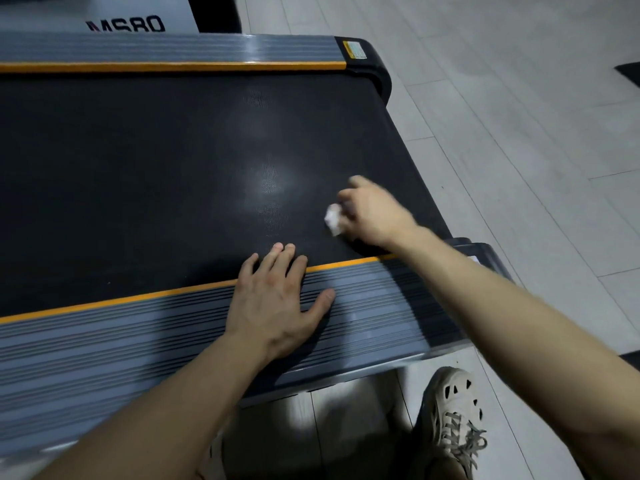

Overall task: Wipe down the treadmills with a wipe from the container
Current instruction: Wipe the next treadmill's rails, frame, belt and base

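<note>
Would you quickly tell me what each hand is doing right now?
Left hand: open, flat on the side rail.
Right hand: gripping the wipe on the belt.

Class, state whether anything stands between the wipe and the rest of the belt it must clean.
Nothing visible lies on the belt ahead of the wipe in the right hand. Only the left hand, resting on the near rail, puts its fingertips over the belt's near edge, left of the wipe.

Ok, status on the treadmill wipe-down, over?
Right hand grips the wipe, on the belt. Left hand flat on the near side rail, fingers straight. Nothing in the wipe's way.
</note>
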Demonstrator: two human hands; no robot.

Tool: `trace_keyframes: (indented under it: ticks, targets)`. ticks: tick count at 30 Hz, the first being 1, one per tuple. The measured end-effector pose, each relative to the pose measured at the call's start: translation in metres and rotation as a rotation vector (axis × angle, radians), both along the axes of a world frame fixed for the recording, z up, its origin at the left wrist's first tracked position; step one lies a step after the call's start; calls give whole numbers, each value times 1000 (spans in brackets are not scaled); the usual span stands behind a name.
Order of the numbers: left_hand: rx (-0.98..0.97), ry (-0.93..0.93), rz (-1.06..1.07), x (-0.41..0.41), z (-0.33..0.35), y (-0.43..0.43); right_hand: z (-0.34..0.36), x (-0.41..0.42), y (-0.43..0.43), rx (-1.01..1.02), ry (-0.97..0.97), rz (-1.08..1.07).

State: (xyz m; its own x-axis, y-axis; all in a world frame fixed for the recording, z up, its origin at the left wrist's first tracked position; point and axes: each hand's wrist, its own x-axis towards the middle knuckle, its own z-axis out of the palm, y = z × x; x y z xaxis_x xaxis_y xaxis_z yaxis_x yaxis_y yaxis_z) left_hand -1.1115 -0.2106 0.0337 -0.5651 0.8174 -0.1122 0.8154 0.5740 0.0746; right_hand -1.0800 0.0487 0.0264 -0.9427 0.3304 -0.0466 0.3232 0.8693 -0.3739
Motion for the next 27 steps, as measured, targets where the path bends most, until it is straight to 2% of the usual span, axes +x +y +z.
trace_keyframes:
  ticks: [3,5,8,10,12,14,16,18,19,21,24,25,26,27]
  targets:
    - [-2,-10,-131,-26,7,-11,-6,22,66,34,-20,-372]
    - [81,2,-157,-39,7,-22,-4,22,57,4,-15,-392]
    - [199,78,39,-43,2,-28,5,9,-14,-100,86,-59]
    - [126,95,120,-40,-1,-24,8,3,-62,-181,116,211]
    - [89,90,134,-38,-2,-22,10,-2,-74,-182,121,303]
    - [70,83,139,-40,-2,-21,5,-8,-43,-77,143,189]
    - [63,93,136,-41,-3,-22,-1,-9,9,93,145,-124]
    - [69,101,129,-40,-3,-22,-8,-3,37,119,134,-424]
    - [72,101,128,-41,-2,-21,-11,-3,34,114,163,-444]
    - [68,94,132,-42,-1,-21,-12,-10,-4,63,206,-206]
    - [62,91,133,-41,0,-22,4,-6,-72,-115,214,334]
    - [64,87,131,-41,0,-22,6,-7,-75,-110,203,416]
    - [64,83,127,-41,1,-22,6,-11,-63,-79,212,409]
    - [63,81,124,-41,1,-21,0,-17,-41,-15,216,306]
